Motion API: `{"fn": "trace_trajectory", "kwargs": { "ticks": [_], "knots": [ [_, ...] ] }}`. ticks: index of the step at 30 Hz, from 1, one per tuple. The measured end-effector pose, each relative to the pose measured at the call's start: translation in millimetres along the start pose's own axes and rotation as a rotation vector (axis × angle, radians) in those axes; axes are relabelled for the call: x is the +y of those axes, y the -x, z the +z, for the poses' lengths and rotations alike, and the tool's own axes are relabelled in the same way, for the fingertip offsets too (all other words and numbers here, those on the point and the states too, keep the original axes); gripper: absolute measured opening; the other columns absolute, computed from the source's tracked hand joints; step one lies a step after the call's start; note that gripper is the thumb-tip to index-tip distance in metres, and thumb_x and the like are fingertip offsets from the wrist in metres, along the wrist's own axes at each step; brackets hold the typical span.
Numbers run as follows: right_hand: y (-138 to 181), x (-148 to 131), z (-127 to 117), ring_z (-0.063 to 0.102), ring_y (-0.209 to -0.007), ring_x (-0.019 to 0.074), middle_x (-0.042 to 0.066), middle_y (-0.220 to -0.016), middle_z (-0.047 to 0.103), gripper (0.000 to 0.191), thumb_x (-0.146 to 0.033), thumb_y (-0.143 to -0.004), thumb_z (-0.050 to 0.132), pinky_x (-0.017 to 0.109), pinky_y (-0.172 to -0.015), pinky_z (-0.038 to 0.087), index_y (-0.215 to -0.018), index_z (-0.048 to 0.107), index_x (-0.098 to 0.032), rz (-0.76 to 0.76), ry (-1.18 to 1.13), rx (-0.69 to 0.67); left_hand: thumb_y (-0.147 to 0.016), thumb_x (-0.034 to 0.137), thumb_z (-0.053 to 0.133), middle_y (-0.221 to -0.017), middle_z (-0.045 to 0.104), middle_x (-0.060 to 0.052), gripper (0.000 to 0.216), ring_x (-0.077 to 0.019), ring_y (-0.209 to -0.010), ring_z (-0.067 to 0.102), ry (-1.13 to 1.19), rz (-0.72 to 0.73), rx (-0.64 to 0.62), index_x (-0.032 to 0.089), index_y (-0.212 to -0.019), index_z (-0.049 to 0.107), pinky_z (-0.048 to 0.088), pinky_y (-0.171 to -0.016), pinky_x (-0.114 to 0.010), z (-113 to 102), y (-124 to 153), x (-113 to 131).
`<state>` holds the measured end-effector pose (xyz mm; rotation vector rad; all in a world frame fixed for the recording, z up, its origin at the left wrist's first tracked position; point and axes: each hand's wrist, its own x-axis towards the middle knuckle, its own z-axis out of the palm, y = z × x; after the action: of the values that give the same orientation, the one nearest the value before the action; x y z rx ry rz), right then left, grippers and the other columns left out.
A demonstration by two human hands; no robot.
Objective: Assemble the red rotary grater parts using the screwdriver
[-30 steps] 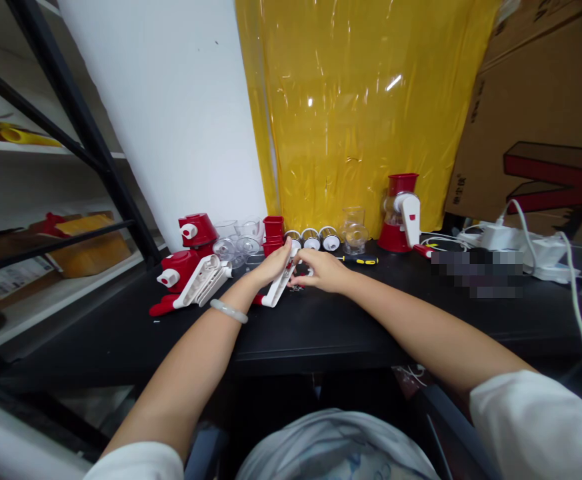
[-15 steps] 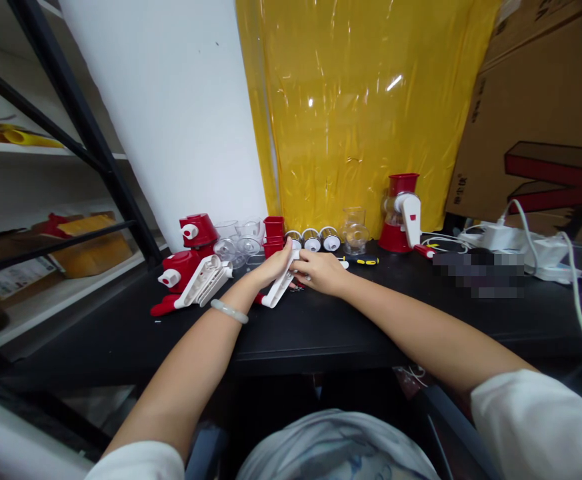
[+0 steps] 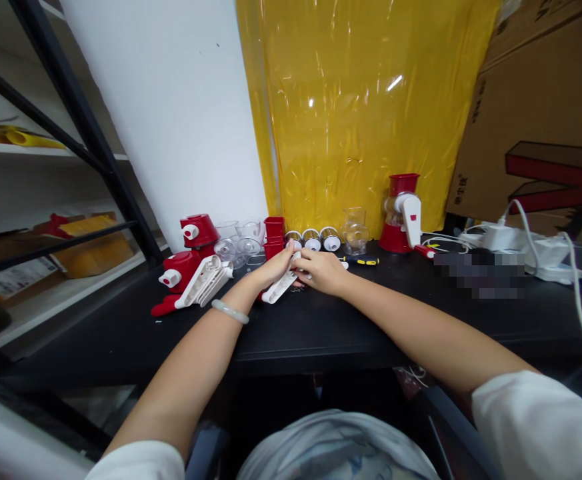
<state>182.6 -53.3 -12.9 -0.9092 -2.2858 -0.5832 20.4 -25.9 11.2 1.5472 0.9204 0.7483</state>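
While both hands meet near the middle of the black table [image 3: 321,330], the left hand [image 3: 272,265] curls its fingers closed over the upper end of a white crank handle [image 3: 277,291], whose lower end rests on the table. The right hand [image 3: 322,271], at 3 o'clock of the left, pinches the same end with bent fingers. Red grater bodies [image 3: 185,270] lie at 9 o'clock of the handle, and a yellow-handled screwdriver [image 3: 365,261] lies at 2 o'clock.
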Motion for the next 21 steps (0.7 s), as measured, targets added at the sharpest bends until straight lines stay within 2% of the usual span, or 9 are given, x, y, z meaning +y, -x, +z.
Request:
{"fn": "trace_trajectory", "kwargs": {
  "ticks": [6, 13, 18, 21],
  "knots": [
    [1, 5, 3, 0.057, -0.078, 0.017, 0.008, -0.105, 0.064, 0.018, -0.03, -0.09, 0.056, 0.028, -0.059, 0.031, -0.101, 0.069, -0.024, 0.011, -0.029, -0.052, -0.089, 0.071, 0.038, -0.073, 0.07, -0.005, 0.063, -0.0171, -0.053, 0.067, 0.059, 0.011, -0.007, 0.017, -0.115, 0.057, 0.056, -0.051, -0.029, 0, 1, 0],
    [-2, 2, -3, 0.06, -0.083, 0.0176, 0.007, -0.107, 0.064, 0.022, -0.031, -0.093, 0.051, 0.028, -0.06, 0.032, -0.103, 0.07, -0.024, 0.027, 0.011, -0.107, -0.088, 0.072, 0.04, -0.078, 0.073, -0.009, 0.066, -0.0173, -0.06, 0.069, 0.036, -0.01, -0.068, 0.014, -0.112, 0.061, 0.057, -0.061, -0.03, 3, 5, 1],
    [-1, 10, -6, 0.059, -0.08, 0.0167, 0.005, -0.1, 0.065, 0.02, -0.031, -0.09, 0.055, 0.027, -0.058, 0.029, -0.1, 0.071, -0.025, 0.135, 0.007, -0.1, -0.081, 0.071, 0.054, -0.072, 0.072, -0.01, 0.062, -0.023, -0.066, 0.07, -0.168, 0.012, -0.041, 0.011, -0.092, 0.066, 0.056, -0.06, -0.034, -7, 4, 3],
    [1, 18, -5, 0.058, -0.079, 0.0156, 0.004, -0.096, 0.064, 0.018, -0.031, -0.089, 0.057, 0.026, -0.058, 0.03, -0.098, 0.071, -0.025, 0.213, -0.036, -0.07, -0.075, 0.063, 0.067, -0.077, 0.073, -0.011, 0.055, -0.0219, -0.064, 0.07, -0.296, 0.02, -0.117, 0.01, -0.089, 0.065, 0.055, -0.059, -0.032, -17, 4, 5]
  ]
}}
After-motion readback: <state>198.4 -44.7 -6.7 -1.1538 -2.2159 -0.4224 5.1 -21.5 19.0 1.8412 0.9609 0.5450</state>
